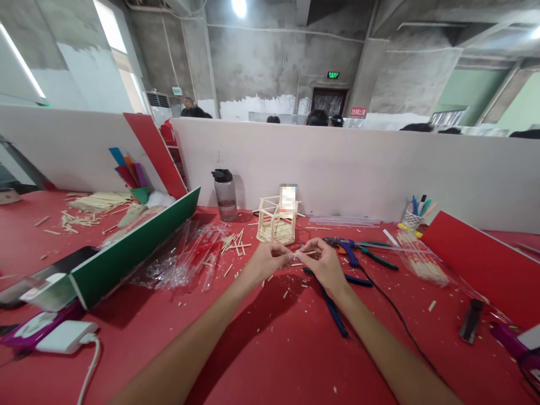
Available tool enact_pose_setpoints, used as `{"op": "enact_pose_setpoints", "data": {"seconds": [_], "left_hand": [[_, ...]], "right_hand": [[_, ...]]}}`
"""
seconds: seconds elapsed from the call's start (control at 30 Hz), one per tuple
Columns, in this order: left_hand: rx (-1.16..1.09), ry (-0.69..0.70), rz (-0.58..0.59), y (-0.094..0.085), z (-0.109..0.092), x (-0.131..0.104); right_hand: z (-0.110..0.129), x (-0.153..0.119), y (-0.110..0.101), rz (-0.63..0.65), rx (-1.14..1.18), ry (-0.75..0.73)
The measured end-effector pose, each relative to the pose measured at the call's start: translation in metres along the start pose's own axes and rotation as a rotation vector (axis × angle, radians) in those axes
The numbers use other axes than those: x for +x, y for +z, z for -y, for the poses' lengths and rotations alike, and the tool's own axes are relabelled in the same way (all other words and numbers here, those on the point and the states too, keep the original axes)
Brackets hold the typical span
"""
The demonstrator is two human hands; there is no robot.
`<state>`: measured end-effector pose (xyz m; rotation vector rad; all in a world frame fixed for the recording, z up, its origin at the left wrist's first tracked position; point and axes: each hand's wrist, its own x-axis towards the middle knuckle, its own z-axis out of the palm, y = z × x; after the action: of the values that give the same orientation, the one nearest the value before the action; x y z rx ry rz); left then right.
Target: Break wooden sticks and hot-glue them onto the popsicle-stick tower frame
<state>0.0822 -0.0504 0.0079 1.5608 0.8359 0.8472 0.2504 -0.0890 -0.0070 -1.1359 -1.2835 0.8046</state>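
Just in front of a small stick-built frame (276,225), my two hands meet over the red table. My right hand (320,260) pinches a thin wooden stick (310,253) between thumb and fingers. The fingertips of my left hand (272,257) are pressed together close to the stick's left end; whatever they hold is too small to make out. Right of my hands lies a blue glue gun (349,251) with a black cord. Pliers with dark blue handles (333,309) lie partly beneath my right hand, and green-handled pliers (379,257) rest beyond the glue gun.
A water bottle (225,197) stands by the white partition (337,169). Short sticks (236,243) and plastic wrappers (181,259) lie to the left, beside a green board (139,242). On the right are a packet of sticks (422,259), a pen cup (415,216) and a red board (485,264).
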Motion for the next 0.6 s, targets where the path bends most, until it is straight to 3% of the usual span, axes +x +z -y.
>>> {"op": "enact_pose_setpoints", "data": {"seconds": [0.2, 0.43, 0.6], "left_hand": [[0.032, 0.027, -0.038, 0.001, -0.004, -0.001], [0.047, 0.045, -0.045, -0.002, 0.002, 0.004], [-0.021, 0.011, -0.070, -0.007, 0.008, 0.010]], "right_hand": [[0.002, 0.000, 0.000, 0.006, 0.068, 0.045], [0.005, -0.002, 0.002, 0.072, 0.311, 0.174], [0.005, 0.009, -0.015, 0.036, 0.151, 0.170]]}}
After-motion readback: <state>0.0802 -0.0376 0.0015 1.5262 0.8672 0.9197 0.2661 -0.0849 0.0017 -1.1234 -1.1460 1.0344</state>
